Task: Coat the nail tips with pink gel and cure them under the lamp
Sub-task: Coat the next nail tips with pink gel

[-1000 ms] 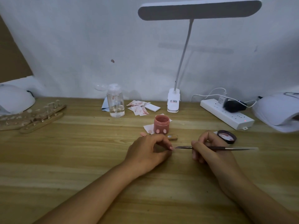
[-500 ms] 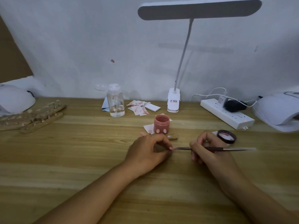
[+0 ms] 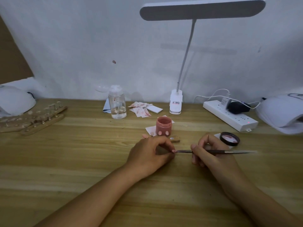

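Since the earlier frame the brush (image 3: 237, 151) has come left; its tip now touches the pink nail tip (image 3: 173, 151). The left hand (image 3: 150, 153) has a grip pinching that nail tip low over the tabletop (image 3: 65, 161). The right hand (image 3: 211, 155) has a grip pinching the brush. Behind stand a white curing lamp (image 3: 282, 115) at the far right and an open gel jar (image 3: 164, 126), pink inside. Its lid (image 3: 229, 138) lies beside the right hand.

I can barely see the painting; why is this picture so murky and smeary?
Head view: dim, flat light; the desk lamp casts just a faint shadow on the wall. The brush smears to a pale streak at its rear; the nail lamp at the right edge is soft; the nail tip in the left hand is a mere pink speck.
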A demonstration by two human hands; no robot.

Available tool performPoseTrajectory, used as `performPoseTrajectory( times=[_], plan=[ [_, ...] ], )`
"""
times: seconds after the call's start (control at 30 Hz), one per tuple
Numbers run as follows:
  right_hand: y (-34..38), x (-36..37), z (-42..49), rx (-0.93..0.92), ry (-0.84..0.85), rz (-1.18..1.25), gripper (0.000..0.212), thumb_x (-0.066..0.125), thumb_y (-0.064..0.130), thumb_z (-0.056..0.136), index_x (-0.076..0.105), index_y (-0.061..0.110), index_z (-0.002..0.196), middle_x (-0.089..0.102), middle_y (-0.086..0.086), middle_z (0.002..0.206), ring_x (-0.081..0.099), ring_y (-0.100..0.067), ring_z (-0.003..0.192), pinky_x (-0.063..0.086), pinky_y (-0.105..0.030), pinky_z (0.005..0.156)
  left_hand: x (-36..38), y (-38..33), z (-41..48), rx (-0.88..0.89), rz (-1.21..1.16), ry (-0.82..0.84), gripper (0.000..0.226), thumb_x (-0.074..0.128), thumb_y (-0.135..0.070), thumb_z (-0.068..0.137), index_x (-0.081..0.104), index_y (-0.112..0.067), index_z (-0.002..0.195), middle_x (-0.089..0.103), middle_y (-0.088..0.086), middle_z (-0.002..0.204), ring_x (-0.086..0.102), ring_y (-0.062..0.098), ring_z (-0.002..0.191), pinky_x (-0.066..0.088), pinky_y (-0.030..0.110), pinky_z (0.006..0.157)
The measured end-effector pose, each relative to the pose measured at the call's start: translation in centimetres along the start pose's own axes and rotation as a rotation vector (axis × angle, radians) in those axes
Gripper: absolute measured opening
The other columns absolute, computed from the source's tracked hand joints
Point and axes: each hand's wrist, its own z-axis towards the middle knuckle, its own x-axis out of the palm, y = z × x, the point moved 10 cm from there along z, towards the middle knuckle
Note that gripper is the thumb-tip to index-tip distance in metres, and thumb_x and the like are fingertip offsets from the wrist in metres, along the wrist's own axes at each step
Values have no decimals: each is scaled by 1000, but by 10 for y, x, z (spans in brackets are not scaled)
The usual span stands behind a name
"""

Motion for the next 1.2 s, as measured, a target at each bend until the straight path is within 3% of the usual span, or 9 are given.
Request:
performPoseTrajectory(
  times=[0.23,0.57,0.7,0.83,1.2],
  plan=[
    [1,1,0,-11,5,-17,20,62,8,90,50,-4,79,66,-10,59,54,-6,50,44,-15,49,-1,-3,-2,7,20,15,19,76,-39,80,62,-49,73,55,-44,68,49,-18,66,29,21,58],
    [1,2,1,-5,14,-14,21,63,9,90,50,0,76,65,-11,58,53,-6,49,43,-15,49,-1,-2,-2,-5,13,17,22,76,-41,80,61,-54,72,60,-41,79,50,-13,67,32,23,60],
    [-1,-5,1,1,-40,26,22,61,5,90,47,-4,76,62,-11,56,51,-7,48,42,-15,47,-1,-2,-2,-5,6,5,23,76,-41,80,60,-54,70,58,-41,70,49,-9,62,31,23,60],
    [0,-1,0,-10,-11,4,21,62,7,90,48,0,76,64,-11,57,52,-8,49,42,-16,48,-1,-3,-2,2,2,5,24,77,-39,79,60,-51,68,56,-41,65,50,-14,62,30,23,59],
    [2,2,0,8,19,-24,19,62,8,91,50,0,77,65,-9,57,51,-6,48,42,-15,48,-1,-2,-1,6,11,13,22,78,-38,79,62,-51,71,61,-40,79,50,-16,66,33,23,62]
  ],
)
